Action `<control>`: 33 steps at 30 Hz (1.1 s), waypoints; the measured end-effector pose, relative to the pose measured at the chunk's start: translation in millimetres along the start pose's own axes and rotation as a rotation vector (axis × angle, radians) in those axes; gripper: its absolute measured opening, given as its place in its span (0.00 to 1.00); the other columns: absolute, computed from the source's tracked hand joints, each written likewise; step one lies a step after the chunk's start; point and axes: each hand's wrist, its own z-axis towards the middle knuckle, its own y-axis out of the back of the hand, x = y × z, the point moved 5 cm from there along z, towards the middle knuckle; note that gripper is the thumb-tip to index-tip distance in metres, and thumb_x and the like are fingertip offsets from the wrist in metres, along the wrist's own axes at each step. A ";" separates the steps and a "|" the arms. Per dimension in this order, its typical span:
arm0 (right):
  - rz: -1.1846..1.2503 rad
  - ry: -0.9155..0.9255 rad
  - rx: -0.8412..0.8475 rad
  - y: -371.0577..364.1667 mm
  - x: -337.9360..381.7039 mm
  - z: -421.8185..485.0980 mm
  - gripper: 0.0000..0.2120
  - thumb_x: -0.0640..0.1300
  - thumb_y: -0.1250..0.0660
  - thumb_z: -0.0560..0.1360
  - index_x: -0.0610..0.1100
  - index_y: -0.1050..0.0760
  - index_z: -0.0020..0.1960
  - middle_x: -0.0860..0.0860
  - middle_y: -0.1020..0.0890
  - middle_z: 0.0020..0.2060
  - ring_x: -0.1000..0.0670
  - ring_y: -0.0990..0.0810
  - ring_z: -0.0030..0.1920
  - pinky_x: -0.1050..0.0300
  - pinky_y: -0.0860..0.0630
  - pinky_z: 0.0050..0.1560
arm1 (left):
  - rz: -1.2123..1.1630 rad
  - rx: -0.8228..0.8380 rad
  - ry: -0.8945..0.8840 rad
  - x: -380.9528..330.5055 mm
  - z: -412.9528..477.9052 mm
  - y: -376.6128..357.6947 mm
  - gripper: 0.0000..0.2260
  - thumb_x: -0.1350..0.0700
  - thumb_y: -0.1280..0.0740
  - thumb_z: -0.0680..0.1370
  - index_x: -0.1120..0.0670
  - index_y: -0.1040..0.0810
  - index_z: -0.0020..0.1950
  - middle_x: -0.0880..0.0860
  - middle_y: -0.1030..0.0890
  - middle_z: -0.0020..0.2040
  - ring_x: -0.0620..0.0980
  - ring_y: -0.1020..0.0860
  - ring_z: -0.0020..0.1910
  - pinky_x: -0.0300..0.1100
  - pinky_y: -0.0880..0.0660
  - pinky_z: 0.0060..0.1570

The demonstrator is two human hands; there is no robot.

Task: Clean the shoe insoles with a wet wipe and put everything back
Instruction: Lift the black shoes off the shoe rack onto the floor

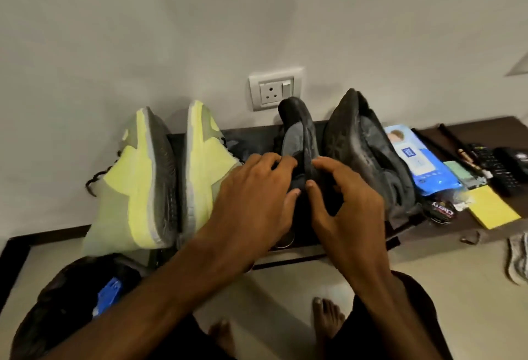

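Toward the left end of the dark ledge (503, 131) two yellow trainers (137, 182) lean toe-up against the wall, soles showing. Right of them, near the middle of the ledge, the left hand (254, 191) curls its fingers and thumb onto the collar of a black shoe (297, 133) that stands toe-up as well; the right hand (348, 205) meets it from the other side, thumb and forefinger narrowed to a pinch on the shoe's rim, the other fingers loosely bent. The insole is hidden, so I cannot tell whether it is inside or already partly lifted; it is probably light, thin and floppy, best taken at the heel end and peeled out gently. Further right leans a second black shoe (360, 142); just beside it, toward the right end, lies the blue wet-wipe pack (420, 159).
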 end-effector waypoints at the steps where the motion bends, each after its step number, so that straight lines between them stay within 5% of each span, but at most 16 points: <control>1: 0.030 0.007 -0.014 4.6 3.3 -7.1 0.16 0.41 0.28 0.78 0.43 0.20 0.65 0.53 0.17 0.59 0.57 0.21 0.58 0.71 0.29 0.62 | 0.050 0.007 0.012 -5.6 -7.2 4.2 0.20 0.45 0.37 0.81 0.48 0.31 0.72 0.50 0.26 0.69 0.51 0.29 0.68 0.47 0.29 0.66; 3: 0.092 0.026 -0.063 15.8 10.7 -21.1 0.15 0.38 0.29 0.77 0.42 0.20 0.63 0.55 0.18 0.56 0.62 0.23 0.55 0.76 0.31 0.60 | 0.100 -0.014 0.037 -16.3 -21.9 17.2 0.18 0.47 0.35 0.80 0.51 0.28 0.68 0.52 0.24 0.64 0.53 0.27 0.63 0.49 0.27 0.61; 9: 0.114 -0.015 -0.108 59.2 34.8 -70.0 0.10 0.37 0.31 0.76 0.43 0.17 0.55 0.51 0.14 0.48 0.55 0.18 0.47 0.54 0.19 0.53 | -0.016 -0.131 0.132 -44.3 -99.9 56.1 0.09 0.51 0.32 0.77 0.54 0.21 0.53 0.54 0.19 0.52 0.55 0.21 0.52 0.51 0.22 0.51; 12: 0.075 -0.101 -0.030 77.4 33.6 -80.5 0.09 0.37 0.30 0.74 0.43 0.15 0.53 0.49 0.13 0.46 0.53 0.17 0.45 0.58 0.20 0.51 | -0.097 -0.170 0.210 -46.6 -128.7 61.9 0.07 0.53 0.31 0.75 0.55 0.19 0.49 0.53 0.18 0.48 0.55 0.20 0.49 0.52 0.21 0.50; 14: 0.049 -0.169 -0.007 91.6 25.6 -84.3 0.09 0.38 0.29 0.74 0.42 0.15 0.53 0.48 0.13 0.47 0.50 0.16 0.47 0.63 0.25 0.51 | -0.113 -0.172 0.234 -48.1 -136.3 62.5 0.08 0.53 0.30 0.74 0.55 0.20 0.50 0.54 0.18 0.49 0.56 0.20 0.49 0.52 0.21 0.50; 18: 0.044 -0.301 -0.001 106.1 -7.6 -69.3 0.07 0.41 0.29 0.74 0.43 0.17 0.51 0.47 0.13 0.46 0.47 0.16 0.49 0.57 0.22 0.53 | -0.131 -0.145 0.288 -44.2 -121.1 59.4 0.15 0.49 0.29 0.76 0.57 0.26 0.55 0.55 0.20 0.50 0.57 0.21 0.48 0.51 0.22 0.47; 22: -0.021 -0.403 0.034 108.0 -41.6 -38.6 0.12 0.52 0.29 0.76 0.42 0.23 0.48 0.48 0.20 0.42 0.46 0.21 0.46 0.60 0.32 0.39 | -0.197 -0.062 0.417 -34.7 -89.6 35.2 0.35 0.44 0.30 0.77 0.63 0.39 0.74 0.59 0.21 0.59 0.60 0.19 0.54 0.52 0.21 0.52; 24: -0.005 -0.458 0.059 100.6 -61.3 -18.4 0.22 0.58 0.28 0.75 0.39 0.23 0.53 0.45 0.19 0.47 0.44 0.21 0.49 0.57 0.29 0.41 | -0.255 0.006 0.463 -28.3 -71.2 15.1 0.40 0.41 0.32 0.78 0.60 0.48 0.79 0.60 0.20 0.60 0.57 0.15 0.43 0.50 0.19 0.49; 27: 0.122 -0.619 0.065 95.9 -77.6 -2.7 0.37 0.67 0.27 0.71 0.40 0.30 0.66 0.40 0.20 0.56 0.41 0.16 0.49 0.51 0.17 0.36 | -0.350 0.079 0.503 -20.0 -49.7 -6.1 0.39 0.41 0.36 0.80 0.57 0.53 0.80 0.60 0.22 0.64 0.51 0.18 0.24 0.48 0.19 0.49; 29: 0.135 -0.667 0.108 101.1 -81.8 6.7 0.30 0.63 0.26 0.74 0.40 0.30 0.59 0.40 0.18 0.51 0.42 0.13 0.39 0.54 0.18 0.29 | -0.423 0.106 0.531 -13.0 -37.8 -16.1 0.37 0.41 0.39 0.81 0.58 0.52 0.80 0.60 0.22 0.64 0.51 0.18 0.24 0.52 0.21 0.57; 31: 0.159 -0.725 0.253 102.6 -85.6 10.2 0.25 0.60 0.26 0.75 0.39 0.29 0.52 0.37 0.15 0.44 0.41 0.13 0.36 0.47 0.15 0.36 | -0.493 0.123 0.557 -3.8 -31.7 -24.4 0.33 0.41 0.39 0.82 0.59 0.48 0.78 0.60 0.23 0.65 0.52 0.17 0.25 0.52 0.20 0.56; 33: 0.252 -0.790 0.387 97.1 -93.8 10.2 0.27 0.57 0.25 0.75 0.36 0.29 0.57 0.34 0.14 0.42 0.37 0.12 0.39 0.40 0.15 0.46 | -0.609 0.189 0.598 3.8 -33.6 -33.0 0.30 0.41 0.39 0.82 0.59 0.41 0.76 0.61 0.23 0.65 0.55 0.16 0.28 0.51 0.18 0.50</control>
